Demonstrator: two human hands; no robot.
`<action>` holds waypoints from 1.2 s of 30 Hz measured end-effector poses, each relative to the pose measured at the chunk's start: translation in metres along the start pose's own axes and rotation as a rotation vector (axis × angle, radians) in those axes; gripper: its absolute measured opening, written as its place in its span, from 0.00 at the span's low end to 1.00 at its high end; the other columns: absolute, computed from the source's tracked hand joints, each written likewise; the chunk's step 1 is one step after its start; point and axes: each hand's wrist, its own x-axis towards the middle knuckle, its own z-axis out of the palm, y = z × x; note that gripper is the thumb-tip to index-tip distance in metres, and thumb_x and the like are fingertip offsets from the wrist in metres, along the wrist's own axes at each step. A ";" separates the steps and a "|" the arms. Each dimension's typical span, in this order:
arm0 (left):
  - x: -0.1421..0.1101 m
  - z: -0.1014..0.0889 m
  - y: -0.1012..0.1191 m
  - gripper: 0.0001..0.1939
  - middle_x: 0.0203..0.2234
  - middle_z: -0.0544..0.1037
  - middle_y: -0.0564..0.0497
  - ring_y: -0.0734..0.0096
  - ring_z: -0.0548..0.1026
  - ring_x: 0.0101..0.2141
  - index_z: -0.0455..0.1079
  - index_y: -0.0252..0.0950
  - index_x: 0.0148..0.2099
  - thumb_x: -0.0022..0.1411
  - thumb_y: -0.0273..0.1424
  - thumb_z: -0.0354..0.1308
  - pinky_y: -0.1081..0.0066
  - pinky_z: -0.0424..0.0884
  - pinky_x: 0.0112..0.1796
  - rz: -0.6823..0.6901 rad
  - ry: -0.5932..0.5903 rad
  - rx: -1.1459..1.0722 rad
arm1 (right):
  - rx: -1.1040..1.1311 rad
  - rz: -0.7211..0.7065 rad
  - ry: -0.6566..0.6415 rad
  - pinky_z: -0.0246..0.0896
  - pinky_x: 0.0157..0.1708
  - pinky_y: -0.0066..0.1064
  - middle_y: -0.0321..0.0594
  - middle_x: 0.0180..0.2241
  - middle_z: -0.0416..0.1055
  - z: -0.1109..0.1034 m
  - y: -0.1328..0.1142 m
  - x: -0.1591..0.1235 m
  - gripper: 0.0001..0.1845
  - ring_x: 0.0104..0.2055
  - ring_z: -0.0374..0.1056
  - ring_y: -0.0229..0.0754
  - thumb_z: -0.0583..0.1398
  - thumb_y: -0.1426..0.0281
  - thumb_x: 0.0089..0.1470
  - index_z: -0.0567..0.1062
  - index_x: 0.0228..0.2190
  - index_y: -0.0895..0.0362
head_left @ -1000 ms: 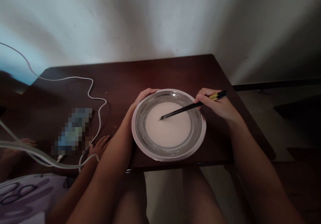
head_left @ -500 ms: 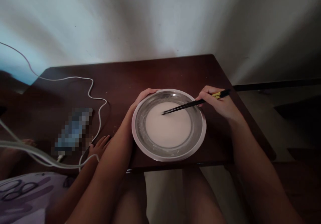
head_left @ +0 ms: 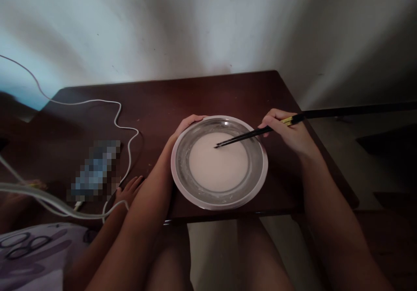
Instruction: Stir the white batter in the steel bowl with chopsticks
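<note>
Since the earlier frame, the right hand (head_left: 288, 130) has drifted rightward, drawing the chopsticks (head_left: 247, 137) toward the far rim. Its grip is closed around their gold-banded upper end. Thin, stiff and light, they seem best held there. Their long axis slants left and down, tips in the white liquid (head_left: 218, 160). The left hand (head_left: 187, 124) clasps the metal bowl (head_left: 260, 173) on the table (head_left: 195, 95).

Dim pic, light from upper left, dark vignetted corners, edges warped.
</note>
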 end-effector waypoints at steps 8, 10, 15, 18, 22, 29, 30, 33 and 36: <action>0.000 -0.002 0.000 0.13 0.31 0.85 0.47 0.50 0.83 0.44 0.82 0.38 0.40 0.60 0.36 0.58 0.62 0.77 0.50 0.004 -0.002 0.020 | 0.022 0.026 -0.209 0.61 0.30 0.33 0.35 0.24 0.73 0.007 -0.003 -0.002 0.17 0.28 0.68 0.39 0.67 0.58 0.62 0.82 0.25 0.53; 0.001 -0.002 0.000 0.12 0.31 0.85 0.47 0.50 0.84 0.44 0.81 0.39 0.38 0.59 0.37 0.59 0.62 0.77 0.50 0.011 -0.007 0.030 | -0.008 0.001 -0.193 0.62 0.32 0.33 0.35 0.25 0.74 0.008 -0.003 -0.001 0.16 0.29 0.70 0.40 0.67 0.57 0.61 0.82 0.26 0.52; 0.000 0.000 0.000 0.13 0.29 0.85 0.48 0.49 0.83 0.45 0.81 0.40 0.41 0.60 0.36 0.56 0.60 0.77 0.50 0.012 0.020 0.051 | 0.011 0.018 -0.005 0.61 0.29 0.33 0.34 0.22 0.72 0.001 -0.002 0.001 0.17 0.25 0.67 0.38 0.68 0.58 0.60 0.81 0.23 0.52; -0.001 0.000 0.001 0.14 0.29 0.85 0.48 0.50 0.83 0.44 0.81 0.40 0.42 0.61 0.36 0.56 0.61 0.77 0.50 0.005 0.009 0.037 | 0.048 0.037 -0.024 0.58 0.26 0.33 0.35 0.22 0.71 0.000 -0.002 0.000 0.19 0.23 0.63 0.37 0.67 0.58 0.61 0.80 0.21 0.52; 0.000 -0.002 0.000 0.13 0.28 0.84 0.49 0.52 0.84 0.41 0.82 0.40 0.43 0.62 0.35 0.57 0.62 0.77 0.47 0.007 -0.018 -0.013 | 0.015 0.037 -0.172 0.61 0.30 0.33 0.36 0.24 0.73 0.007 -0.002 -0.002 0.17 0.28 0.68 0.40 0.66 0.58 0.61 0.81 0.24 0.52; 0.000 -0.002 0.000 0.16 0.32 0.86 0.47 0.52 0.84 0.43 0.82 0.36 0.47 0.60 0.33 0.57 0.63 0.76 0.48 -0.016 0.011 -0.033 | -0.012 0.025 -0.016 0.62 0.30 0.35 0.36 0.22 0.71 0.002 -0.002 0.001 0.19 0.26 0.66 0.41 0.68 0.54 0.60 0.80 0.22 0.51; 0.000 -0.002 0.000 0.16 0.32 0.86 0.47 0.52 0.83 0.43 0.82 0.37 0.46 0.60 0.33 0.57 0.63 0.76 0.48 -0.016 0.007 -0.035 | 0.004 0.030 -0.017 0.62 0.29 0.35 0.36 0.22 0.70 0.001 -0.002 0.001 0.20 0.25 0.65 0.40 0.68 0.54 0.60 0.80 0.22 0.51; 0.000 -0.003 0.000 0.14 0.31 0.85 0.49 0.51 0.83 0.44 0.82 0.40 0.46 0.61 0.34 0.58 0.62 0.76 0.48 -0.009 0.003 -0.048 | 0.036 0.050 -0.103 0.60 0.28 0.34 0.36 0.22 0.71 0.002 -0.003 -0.001 0.21 0.25 0.65 0.39 0.67 0.54 0.60 0.80 0.21 0.52; -0.001 -0.002 0.001 0.13 0.28 0.83 0.50 0.51 0.83 0.43 0.82 0.40 0.45 0.61 0.34 0.60 0.62 0.76 0.48 -0.010 0.016 -0.049 | 0.020 0.038 -0.184 0.63 0.31 0.34 0.37 0.25 0.73 0.006 -0.004 -0.002 0.19 0.29 0.68 0.41 0.66 0.55 0.61 0.81 0.23 0.52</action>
